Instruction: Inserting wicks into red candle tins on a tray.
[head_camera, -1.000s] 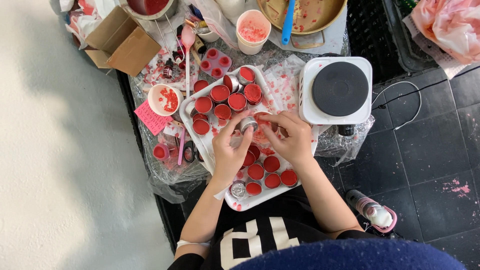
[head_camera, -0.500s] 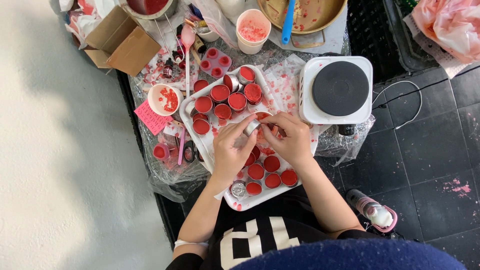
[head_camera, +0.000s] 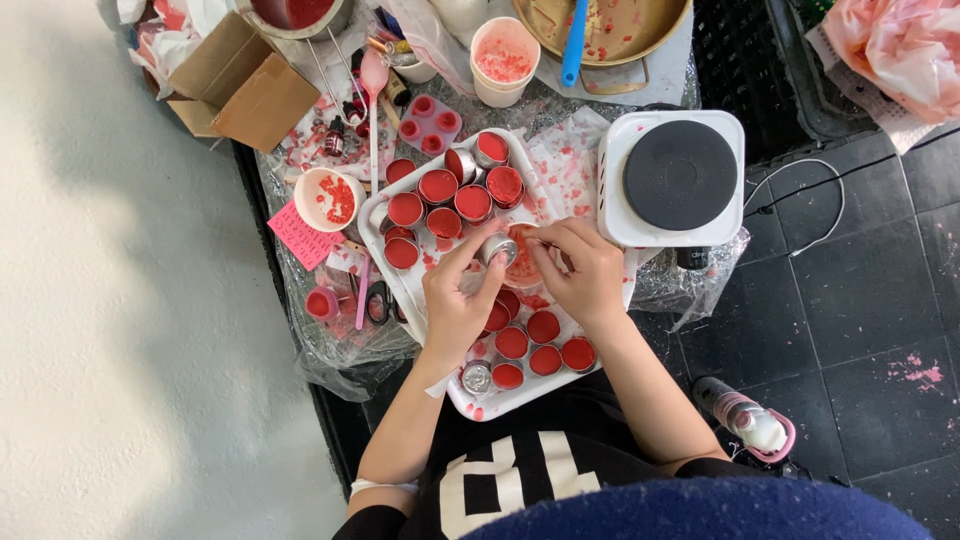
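Observation:
A white tray (head_camera: 375, 238) holds several small round tins filled with red wax (head_camera: 438, 186). My left hand (head_camera: 456, 300) is over the tray's middle and pinches a small silver tin (head_camera: 497, 248) between thumb and fingers. My right hand (head_camera: 580, 270) sits just right of it, fingertips pinching something small over a red-stained clear sheet (head_camera: 522, 262) beside that tin. More filled tins (head_camera: 545, 358) lie in a row below my hands, and one empty silver tin (head_camera: 477, 377) rests near the tray's front edge.
A white single hotplate (head_camera: 678, 176) stands right of the tray, its cord running right. At the back are a cup with red residue (head_camera: 503, 59), a pan with a blue spatula (head_camera: 574, 40), a cardboard box (head_camera: 238, 85), a white bowl (head_camera: 329, 198), scissors (head_camera: 377, 300). A bottle (head_camera: 745, 417) lies on the dark floor.
Both hands have stayed over the tray's middle; the left hand's fingers have shifted a little around the silver tin. Nothing else has moved.

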